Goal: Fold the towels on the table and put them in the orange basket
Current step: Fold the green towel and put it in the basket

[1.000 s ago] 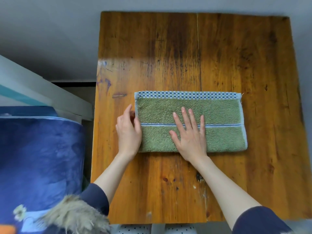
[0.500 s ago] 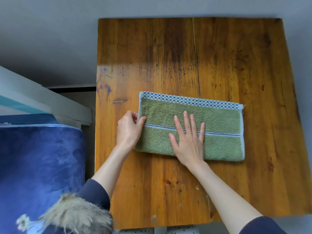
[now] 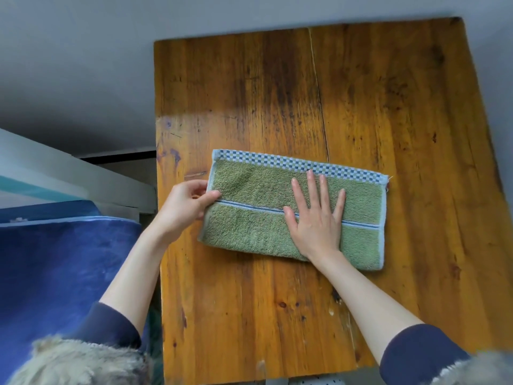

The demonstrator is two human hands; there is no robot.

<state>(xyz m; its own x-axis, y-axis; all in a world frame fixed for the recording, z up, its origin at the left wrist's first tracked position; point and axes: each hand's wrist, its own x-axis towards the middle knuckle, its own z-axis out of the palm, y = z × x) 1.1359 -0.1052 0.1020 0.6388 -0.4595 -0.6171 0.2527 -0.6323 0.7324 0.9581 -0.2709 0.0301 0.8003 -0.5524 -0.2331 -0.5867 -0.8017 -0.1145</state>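
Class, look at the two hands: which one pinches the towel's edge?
The left hand pinches the green towel's left edge between thumb and fingers; the right hand lies flat on top.

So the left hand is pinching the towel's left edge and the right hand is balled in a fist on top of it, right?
Not quite. The head view shows the right hand lying flat, fingers straight, on the towel. The left hand does pinch its left edge.
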